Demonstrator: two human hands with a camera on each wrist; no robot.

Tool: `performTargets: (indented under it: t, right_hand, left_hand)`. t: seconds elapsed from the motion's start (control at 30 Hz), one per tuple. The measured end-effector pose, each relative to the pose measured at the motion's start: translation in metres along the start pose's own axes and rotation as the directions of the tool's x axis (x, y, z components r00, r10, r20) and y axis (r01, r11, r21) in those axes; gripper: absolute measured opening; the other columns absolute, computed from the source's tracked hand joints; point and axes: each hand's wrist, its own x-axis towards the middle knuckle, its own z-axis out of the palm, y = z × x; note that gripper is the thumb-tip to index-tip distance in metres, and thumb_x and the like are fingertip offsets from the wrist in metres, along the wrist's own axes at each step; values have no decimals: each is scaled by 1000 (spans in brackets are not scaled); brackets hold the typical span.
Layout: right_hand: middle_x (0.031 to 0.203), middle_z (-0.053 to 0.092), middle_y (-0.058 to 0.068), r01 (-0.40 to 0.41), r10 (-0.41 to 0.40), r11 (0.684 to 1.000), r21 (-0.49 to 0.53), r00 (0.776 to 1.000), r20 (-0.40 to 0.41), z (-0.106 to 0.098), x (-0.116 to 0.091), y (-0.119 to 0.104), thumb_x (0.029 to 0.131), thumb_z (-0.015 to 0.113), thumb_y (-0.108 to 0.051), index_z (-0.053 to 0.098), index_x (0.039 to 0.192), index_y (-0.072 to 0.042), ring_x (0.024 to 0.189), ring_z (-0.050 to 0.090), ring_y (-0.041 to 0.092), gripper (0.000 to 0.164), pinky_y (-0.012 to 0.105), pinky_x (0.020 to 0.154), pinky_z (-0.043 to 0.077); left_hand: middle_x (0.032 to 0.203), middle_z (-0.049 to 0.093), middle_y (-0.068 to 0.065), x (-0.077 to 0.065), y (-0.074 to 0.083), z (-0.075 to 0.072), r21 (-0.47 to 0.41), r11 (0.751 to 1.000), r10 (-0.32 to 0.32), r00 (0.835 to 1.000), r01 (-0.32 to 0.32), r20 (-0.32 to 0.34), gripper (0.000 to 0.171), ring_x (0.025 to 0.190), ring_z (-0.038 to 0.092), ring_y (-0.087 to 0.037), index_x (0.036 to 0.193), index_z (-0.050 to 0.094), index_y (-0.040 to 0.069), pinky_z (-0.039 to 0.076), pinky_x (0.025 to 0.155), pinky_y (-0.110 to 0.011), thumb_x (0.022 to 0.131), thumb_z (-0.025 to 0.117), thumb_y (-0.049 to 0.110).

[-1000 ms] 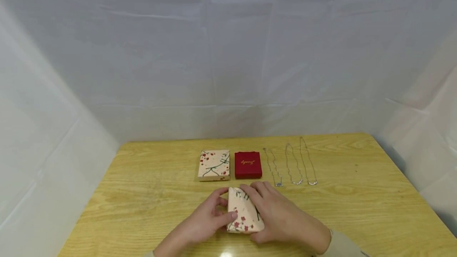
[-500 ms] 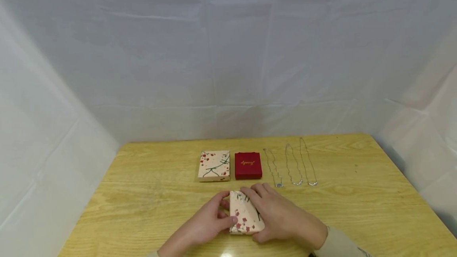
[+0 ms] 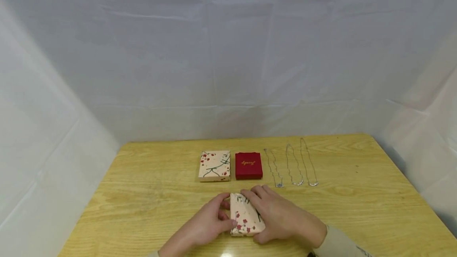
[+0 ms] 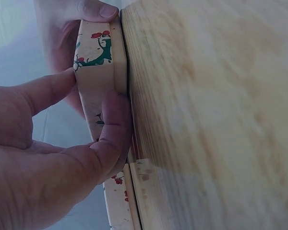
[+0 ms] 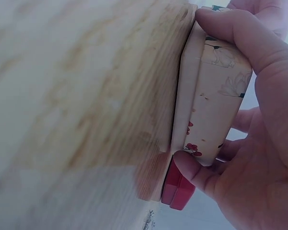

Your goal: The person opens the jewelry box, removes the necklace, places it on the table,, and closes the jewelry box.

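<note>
A cream gift box [image 3: 242, 213] with a red blossom pattern lies on the table near its front, between both hands. My left hand [image 3: 210, 218] holds its left side, thumb at the top edge and fingers along the side wall. From the right, my right hand [image 3: 276, 214] grips the same box across its near and far edges. In the left wrist view a plain band of the base [image 4: 120, 57] shows below the patterned lid [image 4: 93, 76]. The right wrist view shows the right thumb [image 5: 225, 24] at one end and a fingertip at the other.
Behind the hands stand a second blossom-patterned box [image 3: 215, 165] and a red jewelry box [image 3: 248, 165] with gold lettering. To their right, three silver necklaces [image 3: 280, 185] are laid out lengthwise. White sheeting [image 3: 228, 70] surrounds the wooden table [image 3: 150, 193].
Both hands and the gift box have shifted slightly toward the front edge and a little to the right. The grip looks the same, and the other things stay where they were.
</note>
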Motion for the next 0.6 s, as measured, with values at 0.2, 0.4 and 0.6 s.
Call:
performTargets:
  t: [0.2, 0.4, 0.6]
  right_hand:
    - [141, 52, -1, 4, -4, 1000, 14, 1000, 14, -1, -1, 1, 75, 90, -51, 39, 163, -14, 123, 46, 15, 108, 37, 105, 51]
    - [149, 50, 1, 13, -13, 1000, -7, 1000, 11, 2, -1, 2, 75, 90, -50, 37, 164, -14, 130, 45, 17, 110, 39, 110, 48]
    - [160, 43, 5, 2, -2, 999, -36, 1000, -10, 0, -4, 0, 72, 91, -59, 32, 166, -14, 142, 42, 23, 120, 47, 116, 44]
  left_hand:
    - [129, 57, -15, 0, 0, 1, 17, 1000, 0, 1000, 0, -3, 87, 91, 62, -21, 157, 31, -14, 54, 69, -28, 92, 83, 13]
    - [133, 56, -16, -1, 1, 0, 14, 1000, -5, 1000, 5, 3, 88, 91, 62, -21, 158, 29, -12, 54, 69, -29, 93, 83, 15]
    - [137, 55, -17, -4, 0, -3, 45, 999, 24, 999, -23, -22, 92, 92, 62, -20, 160, 28, -9, 55, 70, -31, 93, 83, 22]
